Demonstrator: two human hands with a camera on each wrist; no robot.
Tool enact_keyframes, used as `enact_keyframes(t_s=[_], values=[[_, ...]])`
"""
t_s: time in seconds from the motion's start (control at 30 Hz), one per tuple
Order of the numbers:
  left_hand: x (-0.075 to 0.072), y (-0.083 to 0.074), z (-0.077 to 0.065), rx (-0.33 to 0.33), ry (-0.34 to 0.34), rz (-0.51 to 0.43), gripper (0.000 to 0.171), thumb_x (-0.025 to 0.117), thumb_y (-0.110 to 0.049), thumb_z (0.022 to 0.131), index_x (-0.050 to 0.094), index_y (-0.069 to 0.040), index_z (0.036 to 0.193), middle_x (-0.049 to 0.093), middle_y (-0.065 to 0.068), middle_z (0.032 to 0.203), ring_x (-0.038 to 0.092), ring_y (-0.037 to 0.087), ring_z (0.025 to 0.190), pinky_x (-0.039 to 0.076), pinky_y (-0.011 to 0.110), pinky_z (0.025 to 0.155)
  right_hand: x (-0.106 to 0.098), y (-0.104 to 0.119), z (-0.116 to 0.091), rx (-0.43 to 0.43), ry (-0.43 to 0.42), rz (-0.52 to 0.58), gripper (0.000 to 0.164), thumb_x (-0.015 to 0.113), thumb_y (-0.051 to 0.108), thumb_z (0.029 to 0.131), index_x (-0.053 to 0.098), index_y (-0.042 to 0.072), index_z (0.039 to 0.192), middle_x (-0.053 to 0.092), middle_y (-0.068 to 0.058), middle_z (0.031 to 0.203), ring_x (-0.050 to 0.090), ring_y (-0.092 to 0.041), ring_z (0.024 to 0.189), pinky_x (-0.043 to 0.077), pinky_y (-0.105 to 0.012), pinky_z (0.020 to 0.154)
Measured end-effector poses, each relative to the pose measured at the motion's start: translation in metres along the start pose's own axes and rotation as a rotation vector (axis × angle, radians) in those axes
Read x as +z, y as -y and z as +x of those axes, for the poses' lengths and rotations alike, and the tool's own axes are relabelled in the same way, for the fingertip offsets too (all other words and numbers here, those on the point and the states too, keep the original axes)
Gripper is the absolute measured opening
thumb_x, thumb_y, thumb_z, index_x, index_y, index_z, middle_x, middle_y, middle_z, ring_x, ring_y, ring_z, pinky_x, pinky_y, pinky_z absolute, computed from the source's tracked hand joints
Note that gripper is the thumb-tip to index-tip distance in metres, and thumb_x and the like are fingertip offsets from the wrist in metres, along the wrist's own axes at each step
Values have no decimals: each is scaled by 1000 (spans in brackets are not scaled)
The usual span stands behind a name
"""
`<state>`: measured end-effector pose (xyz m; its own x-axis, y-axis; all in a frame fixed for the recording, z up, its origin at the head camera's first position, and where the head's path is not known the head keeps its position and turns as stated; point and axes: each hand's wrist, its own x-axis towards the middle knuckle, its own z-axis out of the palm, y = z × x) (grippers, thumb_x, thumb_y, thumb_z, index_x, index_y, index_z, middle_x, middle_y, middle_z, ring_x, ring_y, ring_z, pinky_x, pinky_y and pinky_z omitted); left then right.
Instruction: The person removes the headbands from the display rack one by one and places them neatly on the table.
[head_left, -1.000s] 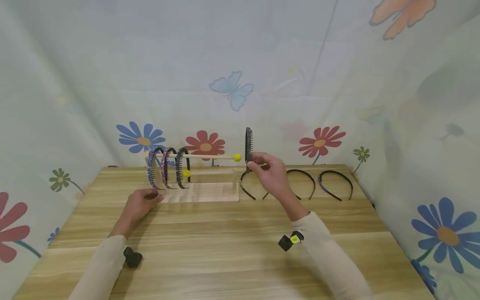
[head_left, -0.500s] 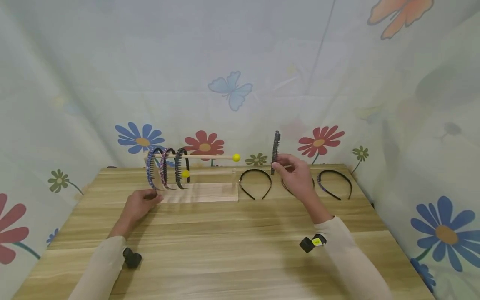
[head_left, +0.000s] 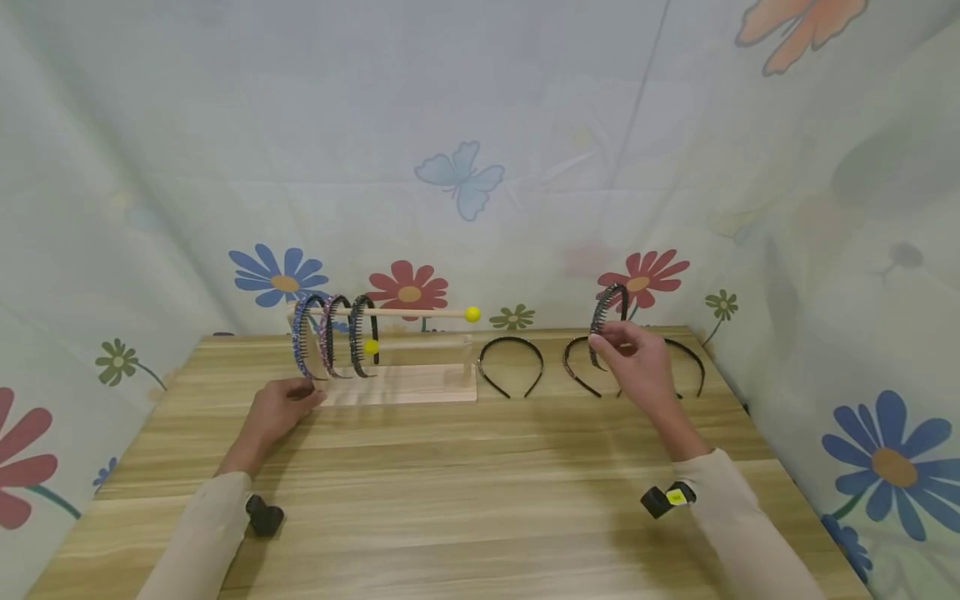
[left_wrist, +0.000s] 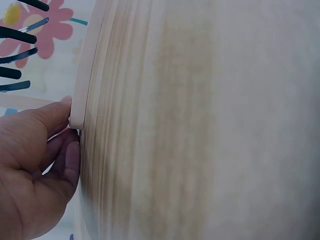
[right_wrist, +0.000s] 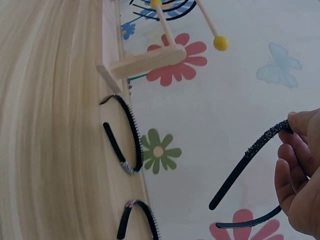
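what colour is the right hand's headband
The headband is black with a dark glittery stretch, clearest in the right wrist view.

In the head view, the right hand [head_left: 641,367] carries its pinched dark headband [head_left: 599,312] from mid-frame to right of centre and lower; the headband, edge-on before, now shows its arch.

From here I see cream sleeves [head_left: 198,533]; black cameras [head_left: 264,517] at both wrists; a yellow label [head_left: 677,497] at the right.
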<state>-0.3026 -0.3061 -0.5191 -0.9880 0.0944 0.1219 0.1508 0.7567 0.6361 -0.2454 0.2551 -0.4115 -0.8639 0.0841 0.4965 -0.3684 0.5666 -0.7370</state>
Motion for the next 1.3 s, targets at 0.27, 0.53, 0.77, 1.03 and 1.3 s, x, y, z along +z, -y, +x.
enact_keyframes(t_s=[0.27, 0.53, 0.77, 1.03, 1.3], values=[[-1, -1, 0, -12, 5, -13, 40, 67, -29, 101, 69, 5, 123, 71, 25, 119, 68, 43, 110, 55, 56, 90, -14, -17, -8, 50, -37, -39, 31, 75, 29, 96, 73, 1, 110, 75, -15, 96, 60, -1, 79, 47, -11, 71], [1, 3, 0, -10, 5, -11, 42, 67, -33, 101, 70, 3, 122, 72, 24, 119, 68, 42, 109, 54, 55, 90, -28, -33, -17, 80, -80, -107, 31, 76, 32, 94, 75, 4, 107, 76, -13, 94, 59, 6, 78, 47, -9, 70], [0, 3, 1, 4, 1, -11, 42, 67, -32, 101, 70, 4, 123, 72, 24, 119, 68, 42, 110, 54, 56, 91, -45, -50, -29, 134, -68, -135, 32, 76, 30, 94, 74, 1, 107, 75, -16, 97, 60, 8, 79, 47, -7, 72], [0, 1, 1, -15, 17, -12, 44, 66, -31, 102, 68, 5, 126, 69, 26, 123, 66, 44, 114, 53, 57, 94, -66, -64, -43, 186, -54, -180, 32, 78, 27, 93, 73, -2, 107, 74, -18, 98, 58, 10, 77, 48, -9, 67], [1, 3, 2, 1, 7, -4, 42, 66, -29, 101, 68, 5, 125, 71, 25, 120, 67, 44, 112, 54, 57, 92, -78, -75, -57, 271, -27, -252, 34, 78, 33, 93, 73, 1, 105, 73, -16, 98, 58, 8, 76, 49, -13, 65]])
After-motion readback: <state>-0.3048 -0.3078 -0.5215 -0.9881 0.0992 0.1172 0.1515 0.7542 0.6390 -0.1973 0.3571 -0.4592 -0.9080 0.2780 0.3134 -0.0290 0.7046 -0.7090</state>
